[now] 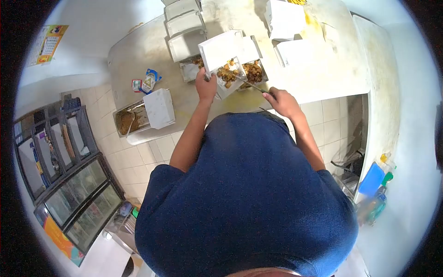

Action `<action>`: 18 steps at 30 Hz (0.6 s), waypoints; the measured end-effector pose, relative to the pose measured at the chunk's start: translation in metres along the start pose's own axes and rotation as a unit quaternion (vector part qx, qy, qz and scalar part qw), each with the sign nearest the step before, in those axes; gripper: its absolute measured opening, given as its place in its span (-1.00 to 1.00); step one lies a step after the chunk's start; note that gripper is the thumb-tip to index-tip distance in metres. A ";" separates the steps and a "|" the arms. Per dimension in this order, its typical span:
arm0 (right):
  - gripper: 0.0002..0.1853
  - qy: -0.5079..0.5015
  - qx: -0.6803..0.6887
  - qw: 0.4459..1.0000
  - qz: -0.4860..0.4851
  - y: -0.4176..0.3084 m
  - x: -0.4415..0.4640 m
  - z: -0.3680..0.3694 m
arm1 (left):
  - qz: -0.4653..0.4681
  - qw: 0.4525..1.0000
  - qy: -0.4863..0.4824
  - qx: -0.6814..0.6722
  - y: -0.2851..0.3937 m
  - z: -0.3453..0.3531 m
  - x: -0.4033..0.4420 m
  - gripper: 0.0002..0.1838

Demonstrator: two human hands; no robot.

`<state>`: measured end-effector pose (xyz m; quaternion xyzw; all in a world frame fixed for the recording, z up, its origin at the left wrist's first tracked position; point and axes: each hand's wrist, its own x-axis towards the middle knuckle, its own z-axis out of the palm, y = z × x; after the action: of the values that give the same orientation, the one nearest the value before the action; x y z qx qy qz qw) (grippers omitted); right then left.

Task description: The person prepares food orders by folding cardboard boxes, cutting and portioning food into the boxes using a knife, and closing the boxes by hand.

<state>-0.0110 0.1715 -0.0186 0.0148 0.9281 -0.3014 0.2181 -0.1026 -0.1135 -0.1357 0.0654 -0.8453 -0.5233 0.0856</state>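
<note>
My left hand (206,86) grips the near left edge of an open white takeaway box (220,48), tilted with its lid raised. Chunks of brown and yellow food (227,75) lie inside the box. A thin dark-handled utensil (251,85) is held in my right hand (283,102), its end reaching among the food; whether it is a spoon or a fork I cannot make out. Just to the right, and partly behind the held box, a container (264,76) holds more dark brown chunks. Another box with food (188,72) sits to the left, partly covered.
Several open white boxes (186,25) line the table's far left part. More boxes (285,21) stand at the back right. A metal pan (121,111) of brown food, partly under a white box (159,109), is near the left edge. Blue-white packet (150,81) lies behind it.
</note>
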 end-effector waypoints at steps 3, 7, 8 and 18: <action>-0.47 0.022 -0.057 0.998 0.026 0.010 -0.003 -0.004 | 0.007 0.999 -0.022 0.028 0.039 -0.007 0.006 -0.69; -0.50 0.049 -0.057 0.997 0.033 0.010 -0.005 -0.007 | 0.097 0.995 -0.030 0.012 0.042 0.000 0.017 -0.73; -0.52 0.061 -0.053 0.996 0.039 0.008 -0.006 -0.007 | 0.144 0.989 -0.027 0.012 0.041 0.002 0.019 -0.73; -0.59 0.148 -0.071 0.986 0.036 -0.005 -0.002 -0.004 | 0.246 0.965 -0.093 0.015 0.075 0.027 0.028 -0.68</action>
<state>-0.0116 0.1699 -0.0128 0.0769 0.9681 -0.2211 0.0895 -0.1374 -0.0622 -0.0778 -0.1923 -0.8471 -0.4775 0.1320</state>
